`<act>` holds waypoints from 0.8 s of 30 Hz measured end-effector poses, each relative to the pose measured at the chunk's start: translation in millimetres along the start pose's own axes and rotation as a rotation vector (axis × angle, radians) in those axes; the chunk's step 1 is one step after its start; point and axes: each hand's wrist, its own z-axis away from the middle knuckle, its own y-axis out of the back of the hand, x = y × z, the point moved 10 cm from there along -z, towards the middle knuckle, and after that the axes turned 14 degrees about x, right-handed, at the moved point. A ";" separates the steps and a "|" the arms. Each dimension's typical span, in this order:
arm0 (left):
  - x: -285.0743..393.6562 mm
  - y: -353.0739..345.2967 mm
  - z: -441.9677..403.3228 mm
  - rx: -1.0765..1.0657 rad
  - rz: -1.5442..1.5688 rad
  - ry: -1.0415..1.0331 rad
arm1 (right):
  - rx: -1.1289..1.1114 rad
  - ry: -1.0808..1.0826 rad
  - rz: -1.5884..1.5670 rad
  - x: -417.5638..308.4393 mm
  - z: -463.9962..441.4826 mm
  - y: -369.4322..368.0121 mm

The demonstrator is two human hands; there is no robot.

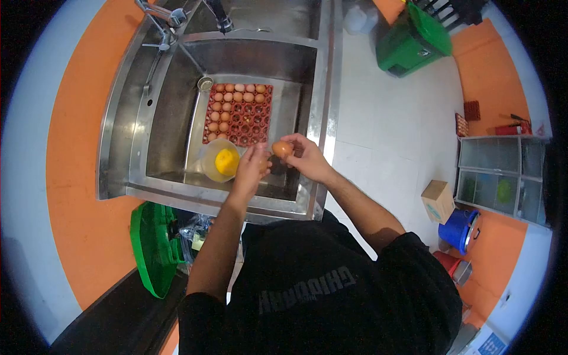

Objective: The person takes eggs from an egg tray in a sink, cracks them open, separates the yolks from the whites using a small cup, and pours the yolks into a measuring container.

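Note:
Over the sink (160,118), my right hand (306,158) holds a brown egg (281,149) between thumb and fingers. My left hand (253,167) is close beside it, fingers curled inward; what lies in its palm is hard to make out. Below the hands, a red plastic egg tray (268,130) rests on the sink floor. Brown eggs fill its far rows and left columns, while cups in the near right part hold none. A translucent bowl (206,161) with something bright yellow (226,161) inside stands left of my left hand.
A round strainer (205,83) lies beyond the tray's left corner. Faucets (165,36) rise at the far left. Green bins (414,44) stand at far right and near left. A cardboard box (438,201) and a blue bucket (458,231) are on the right.

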 end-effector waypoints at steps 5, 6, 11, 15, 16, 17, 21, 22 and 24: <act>-10.6 -13.9 2.4 -0.069 0.467 0.204 | 0.239 0.219 -0.084 -27.7 13.1 2.9; -8.9 -17.3 3.8 -0.088 0.489 0.208 | 0.270 0.240 -0.092 -35.5 19.0 1.2; 3.7 -32.1 14.2 -0.120 0.498 0.172 | 0.298 0.440 0.061 -47.5 33.0 -0.4; 11.0 -39.5 22.6 -0.160 0.488 0.164 | 0.296 0.374 0.123 -47.3 33.8 1.5; 8.6 -38.7 20.7 -0.149 0.490 0.166 | 0.287 0.326 0.150 -46.1 33.4 1.2; 6.8 -38.6 18.9 -0.138 0.493 0.169 | 0.283 0.347 0.183 -47.4 32.7 1.0; 6.0 -46.2 25.5 -0.175 0.512 0.228 | 0.337 0.311 0.127 -42.4 22.2 14.1; 4.3 -42.8 23.1 -0.153 0.492 0.222 | 0.367 0.270 0.067 -36.6 18.8 18.9; -2.3 -32.7 16.3 -0.108 0.454 0.213 | 0.323 0.185 -0.314 -30.1 11.1 18.0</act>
